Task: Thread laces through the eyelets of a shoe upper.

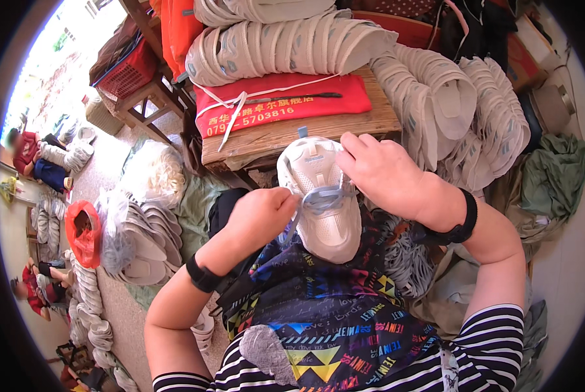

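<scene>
A white shoe upper (330,234) with a mesh toe rests between my two hands, its toe pointing toward my body. A grey-blue shoelace (323,198) crosses its lower eyelets, and a small blue loop stands at its far end. My left hand (264,212) is closed at the upper's left edge, pinching the shoelace beside the eyelets. On the other side my right hand (385,175) has its thumb and fingers closed at the upper's right edge. What lies beneath those fingers is partly hidden. Under the upper, a dark printed apron (332,307) covers my lap.
Ahead stands a wooden bench (286,140) with a red cloth bag (279,101), white laces and a dark thin tool. Nested white uppers (286,49) lie behind; more stacks (436,98) hang right. Grey-blue laces (409,261) lie beside my lap. People (34,153) sit far left.
</scene>
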Motion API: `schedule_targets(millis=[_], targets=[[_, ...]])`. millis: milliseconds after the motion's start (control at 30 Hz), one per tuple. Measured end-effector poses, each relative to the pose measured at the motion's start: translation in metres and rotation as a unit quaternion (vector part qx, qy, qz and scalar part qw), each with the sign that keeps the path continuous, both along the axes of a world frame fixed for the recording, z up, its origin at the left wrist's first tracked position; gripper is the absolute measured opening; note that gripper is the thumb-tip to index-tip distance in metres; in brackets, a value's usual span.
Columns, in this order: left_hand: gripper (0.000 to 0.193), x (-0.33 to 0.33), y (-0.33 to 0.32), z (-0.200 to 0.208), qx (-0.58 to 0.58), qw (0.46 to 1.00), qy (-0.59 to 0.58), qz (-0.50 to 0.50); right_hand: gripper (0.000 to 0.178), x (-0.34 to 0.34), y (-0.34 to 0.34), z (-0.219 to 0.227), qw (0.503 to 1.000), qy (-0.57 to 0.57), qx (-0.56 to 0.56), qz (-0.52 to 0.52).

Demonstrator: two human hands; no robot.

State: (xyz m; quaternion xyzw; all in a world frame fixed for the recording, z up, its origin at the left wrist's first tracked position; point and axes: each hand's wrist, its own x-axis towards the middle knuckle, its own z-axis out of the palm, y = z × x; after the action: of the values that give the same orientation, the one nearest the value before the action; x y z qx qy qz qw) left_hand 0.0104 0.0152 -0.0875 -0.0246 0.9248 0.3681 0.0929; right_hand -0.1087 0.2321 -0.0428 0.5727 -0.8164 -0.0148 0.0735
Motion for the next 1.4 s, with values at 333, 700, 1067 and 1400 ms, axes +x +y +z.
schedule_targets(millis=[333, 700, 1067, 1400], targets=[[0.028, -0.017, -0.012, 0.02, -0.17, 0.932, 0.254, -0.192, 0.032, -0.027, 0.005, -0.013, 0.988, -0.062, -0.044, 0.134], [0.012, -0.021, -0.012, 0.008, -0.097, 0.964, 0.202, -0.143, 0.017, -0.01, 0.002, -0.023, 0.974, -0.214, -0.075, -0.016], [0.017, -0.01, 0.016, 0.011, 0.256, 0.948, 0.17, 0.077, 0.013, 0.016, -0.017, -0.023, 0.863, -0.408, -0.292, -0.06], [0.015, 0.006, 0.007, 0.011, 0.46, 0.877, 0.045, 0.128, 0.012, 0.012, -0.015, -0.025, 0.971, -0.156, -0.171, -0.064]])
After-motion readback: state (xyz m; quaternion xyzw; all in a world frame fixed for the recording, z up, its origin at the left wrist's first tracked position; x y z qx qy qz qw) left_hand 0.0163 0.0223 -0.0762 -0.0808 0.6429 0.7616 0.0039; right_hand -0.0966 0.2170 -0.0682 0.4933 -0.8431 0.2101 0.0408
